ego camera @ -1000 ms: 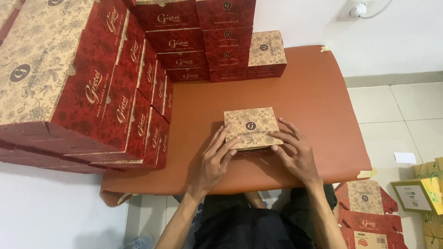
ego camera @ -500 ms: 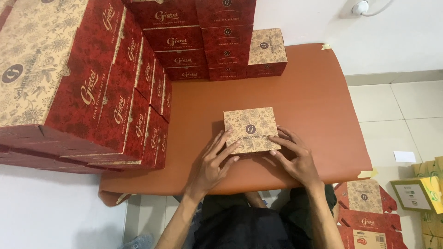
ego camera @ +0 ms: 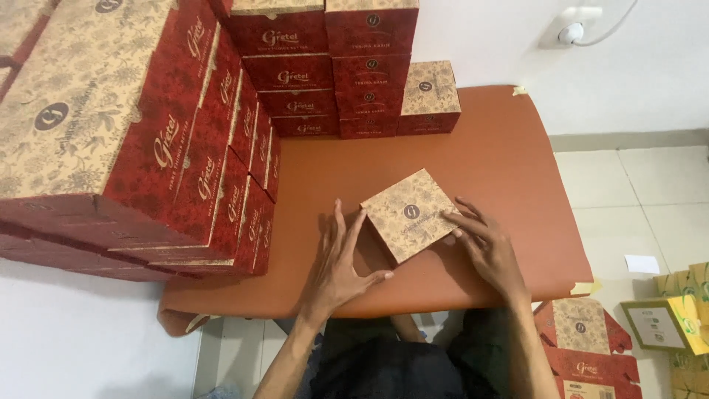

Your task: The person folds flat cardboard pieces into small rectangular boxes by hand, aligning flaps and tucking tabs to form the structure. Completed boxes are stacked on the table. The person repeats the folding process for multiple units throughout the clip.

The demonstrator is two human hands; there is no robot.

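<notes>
1. Stacked red and tan boxes [ego camera: 148, 140] cover the worktop's [ego camera: 509, 155] left side and far edge.
2. Flat unfolded cartons [ego camera: 587, 347] lie on the tiled floor [ego camera: 628, 177].
3. White wall socket [ego camera: 572, 29].

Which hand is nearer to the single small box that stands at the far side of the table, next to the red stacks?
The right hand. It lies below and slightly right of that small box; the left hand lies farther off, toward the left.

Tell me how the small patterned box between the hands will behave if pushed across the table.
The small box looks like thin cardboard, so probably light and easily dented. Its flat base on the smooth table should slide, not roll. Being low and wide, it seems unlikely to tip.
</notes>
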